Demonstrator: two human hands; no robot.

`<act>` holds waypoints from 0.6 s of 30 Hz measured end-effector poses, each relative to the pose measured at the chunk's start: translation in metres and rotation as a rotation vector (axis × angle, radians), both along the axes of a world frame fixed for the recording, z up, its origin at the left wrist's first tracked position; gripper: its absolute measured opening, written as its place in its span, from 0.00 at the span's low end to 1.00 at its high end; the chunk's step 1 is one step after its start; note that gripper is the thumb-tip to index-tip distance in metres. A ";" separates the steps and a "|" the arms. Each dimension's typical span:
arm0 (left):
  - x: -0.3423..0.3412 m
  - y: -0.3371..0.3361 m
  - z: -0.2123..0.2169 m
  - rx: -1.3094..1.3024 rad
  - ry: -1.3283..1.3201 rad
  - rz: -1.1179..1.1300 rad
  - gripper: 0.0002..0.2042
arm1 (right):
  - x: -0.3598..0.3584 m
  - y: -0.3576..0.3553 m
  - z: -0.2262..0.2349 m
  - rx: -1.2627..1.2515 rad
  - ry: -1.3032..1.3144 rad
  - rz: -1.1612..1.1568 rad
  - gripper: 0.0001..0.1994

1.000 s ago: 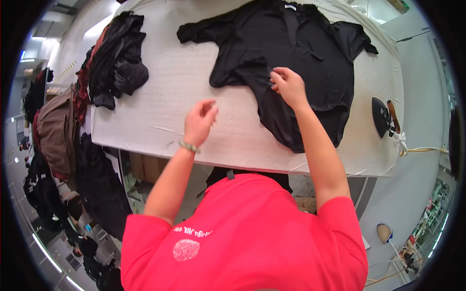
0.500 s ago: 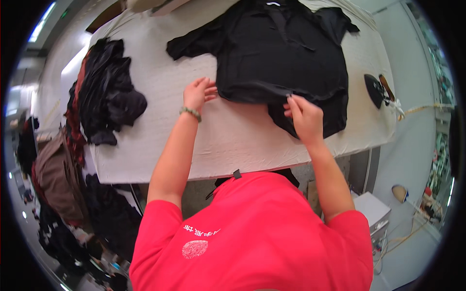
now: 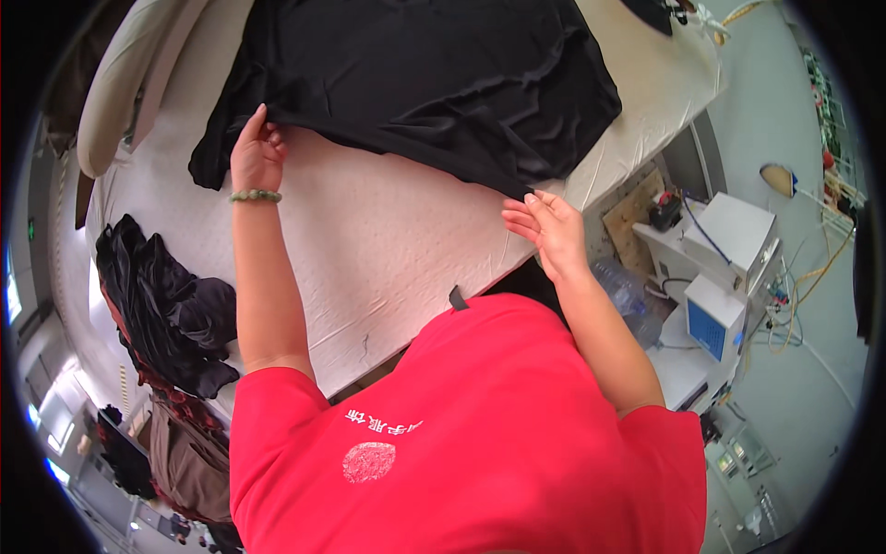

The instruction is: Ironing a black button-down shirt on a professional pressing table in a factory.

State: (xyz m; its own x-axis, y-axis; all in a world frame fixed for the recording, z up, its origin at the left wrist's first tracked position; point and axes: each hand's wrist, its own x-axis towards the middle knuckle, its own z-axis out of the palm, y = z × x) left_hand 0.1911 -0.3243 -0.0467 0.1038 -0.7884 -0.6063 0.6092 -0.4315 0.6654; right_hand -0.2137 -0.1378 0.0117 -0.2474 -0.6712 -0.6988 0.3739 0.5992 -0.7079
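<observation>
A black shirt [image 3: 415, 69] is spread over the pale cloth-covered table [image 3: 360, 231], its upper part out of view. Its near edge runs taut between my two hands, with creases toward the right side. My left hand [image 3: 258, 162], wearing a beaded bracelet [image 3: 256, 196], pinches that edge at the left, beside a sleeve-like fold. At the right end, my right hand [image 3: 552, 231] pinches the corner of the edge between thumb and index finger, the other fingers extended.
A heap of dark clothes [image 3: 171, 305] lies on the table's left end, with a brown garment [image 3: 189, 462] hanging below. Part of an iron [image 3: 651, 14] shows at the far right. A padded pressing arm [image 3: 115, 92] stands far left; white equipment boxes [image 3: 729, 231] are right of the table.
The view has turned and shifted closer. My left hand, apart from the shirt before, now grips its edge. My hands are wider apart, and the edge is stretched between them.
</observation>
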 end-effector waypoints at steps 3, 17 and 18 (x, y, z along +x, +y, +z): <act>0.012 0.000 -0.002 -0.017 0.006 -0.051 0.07 | 0.006 0.014 -0.001 0.084 -0.107 -0.030 0.10; 0.003 -0.020 0.043 -0.274 -0.101 0.030 0.10 | -0.019 -0.117 0.165 -0.708 0.424 0.202 0.10; 0.003 -0.018 0.043 -0.274 -0.103 0.041 0.10 | -0.015 -0.104 0.153 -0.570 0.493 0.251 0.09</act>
State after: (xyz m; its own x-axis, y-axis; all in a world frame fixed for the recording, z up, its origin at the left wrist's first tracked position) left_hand 0.1945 -0.3427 -0.0042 0.1887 -0.9154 -0.3557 0.5456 -0.2034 0.8130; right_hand -0.2282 -0.2418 0.1649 -0.2330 -0.9691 -0.0804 -0.1606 0.1198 -0.9797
